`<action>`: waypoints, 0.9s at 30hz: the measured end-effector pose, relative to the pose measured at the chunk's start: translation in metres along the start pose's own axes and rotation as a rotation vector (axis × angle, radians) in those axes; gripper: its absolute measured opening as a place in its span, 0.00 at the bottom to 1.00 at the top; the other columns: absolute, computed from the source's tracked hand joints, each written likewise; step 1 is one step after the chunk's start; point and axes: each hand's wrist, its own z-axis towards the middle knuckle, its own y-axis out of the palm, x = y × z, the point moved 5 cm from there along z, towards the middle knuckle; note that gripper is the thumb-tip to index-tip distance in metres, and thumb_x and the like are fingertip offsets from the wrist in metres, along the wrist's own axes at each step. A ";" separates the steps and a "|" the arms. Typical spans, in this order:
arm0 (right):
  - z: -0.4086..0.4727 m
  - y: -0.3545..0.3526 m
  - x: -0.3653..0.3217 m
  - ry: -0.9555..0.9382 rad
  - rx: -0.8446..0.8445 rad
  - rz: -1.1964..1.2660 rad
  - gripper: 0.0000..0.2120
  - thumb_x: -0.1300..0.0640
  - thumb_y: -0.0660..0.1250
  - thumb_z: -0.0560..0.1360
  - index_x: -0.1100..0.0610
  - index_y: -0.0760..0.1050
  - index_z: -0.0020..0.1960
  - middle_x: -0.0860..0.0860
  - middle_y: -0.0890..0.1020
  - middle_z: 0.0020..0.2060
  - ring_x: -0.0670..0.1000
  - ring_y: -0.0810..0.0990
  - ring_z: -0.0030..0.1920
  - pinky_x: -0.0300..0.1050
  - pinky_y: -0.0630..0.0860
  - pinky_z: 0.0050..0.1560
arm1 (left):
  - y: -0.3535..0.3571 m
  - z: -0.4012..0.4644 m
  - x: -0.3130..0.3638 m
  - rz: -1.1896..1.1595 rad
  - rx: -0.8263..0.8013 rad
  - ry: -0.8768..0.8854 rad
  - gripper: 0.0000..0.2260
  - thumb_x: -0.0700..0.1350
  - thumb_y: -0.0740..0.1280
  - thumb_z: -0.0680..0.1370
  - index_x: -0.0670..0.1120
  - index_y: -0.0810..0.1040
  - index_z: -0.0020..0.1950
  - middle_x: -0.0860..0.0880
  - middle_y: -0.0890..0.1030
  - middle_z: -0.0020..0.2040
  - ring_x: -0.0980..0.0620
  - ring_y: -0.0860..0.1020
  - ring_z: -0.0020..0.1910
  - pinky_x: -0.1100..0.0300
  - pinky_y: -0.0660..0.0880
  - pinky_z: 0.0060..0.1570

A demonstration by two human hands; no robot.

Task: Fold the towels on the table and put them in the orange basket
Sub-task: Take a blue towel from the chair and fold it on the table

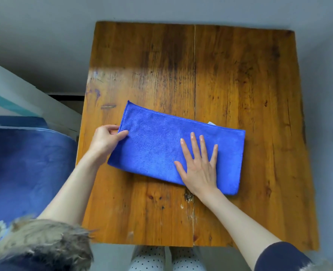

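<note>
A blue towel (157, 145), folded into a long rectangle, lies across the middle of the wooden table (230, 75). A small white label pokes out at its far edge. My left hand (107, 138) pinches the towel's left short edge between thumb and fingers. My right hand (198, 165) lies flat on the right half of the towel, fingers straight and spread, pressing it down. The orange basket is not in view.
A blue blanket with a flower print (25, 173) lies to the left of the table. A furry grey-brown thing (44, 245) fills the lower left corner. Grey floor surrounds the table. My legs in dotted trousers (167, 259) stand at the near edge.
</note>
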 end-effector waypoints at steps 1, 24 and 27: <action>-0.003 0.003 0.001 0.012 -0.035 -0.017 0.30 0.39 0.52 0.74 0.51 0.62 0.73 0.54 0.61 0.74 0.56 0.54 0.74 0.69 0.49 0.68 | 0.001 -0.003 0.002 -0.031 -0.064 -0.022 0.13 0.45 0.69 0.75 0.43 0.76 0.58 0.47 0.79 0.47 0.51 0.76 0.42 0.59 0.70 0.38; -0.079 -0.041 0.110 0.281 -0.007 0.839 0.14 0.63 0.59 0.79 0.59 0.73 0.63 0.51 0.77 0.58 0.47 0.77 0.53 0.34 0.74 0.55 | 0.172 -0.120 0.081 0.102 -0.290 0.303 0.11 0.36 0.65 0.74 0.46 0.71 0.53 0.51 0.68 0.36 0.51 0.71 0.32 0.57 0.78 0.32; -0.080 -0.027 0.121 0.441 -0.045 0.963 0.12 0.63 0.60 0.78 0.59 0.75 0.60 0.52 0.80 0.56 0.46 0.77 0.51 0.25 0.70 0.49 | 0.197 -0.119 0.068 0.205 -0.258 0.260 0.14 0.36 0.64 0.73 0.46 0.70 0.56 0.51 0.68 0.35 0.49 0.71 0.36 0.47 0.79 0.44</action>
